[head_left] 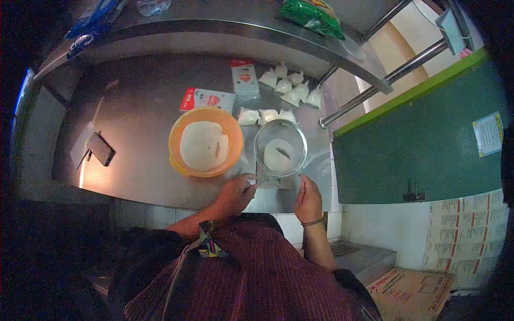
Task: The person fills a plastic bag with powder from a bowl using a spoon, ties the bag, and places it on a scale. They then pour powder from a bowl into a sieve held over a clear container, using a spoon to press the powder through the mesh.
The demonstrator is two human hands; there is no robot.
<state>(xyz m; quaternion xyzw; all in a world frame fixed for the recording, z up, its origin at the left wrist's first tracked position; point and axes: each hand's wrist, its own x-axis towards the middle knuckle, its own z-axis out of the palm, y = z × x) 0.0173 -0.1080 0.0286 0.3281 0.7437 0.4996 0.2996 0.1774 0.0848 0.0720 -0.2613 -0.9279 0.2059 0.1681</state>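
Note:
An orange basin [175, 140] of white powder stands on the metal table, with a scoop mark in the powder. To its right is a round metal-rimmed bowl [303, 140] with a smaller heap of white powder [278, 160] and a dark elongated shape in it. My left hand [236, 196] is below the gap between basin and bowl, fingers curled closed. Just below the bowl's right side is my right hand [309, 199], thumb and fingers pressed together. What either hand pinches, I cannot tell. A pale, shiny patch shows between the hands.
Several small bags of white powder [292, 95] sit at the back right, others [249, 116] behind the bowl. Two red-and-white printed packs [213, 99] lie behind the basin. A phone [100, 149] leans at left. Overhead runs a metal shelf [235, 27] with a green packet [313, 18].

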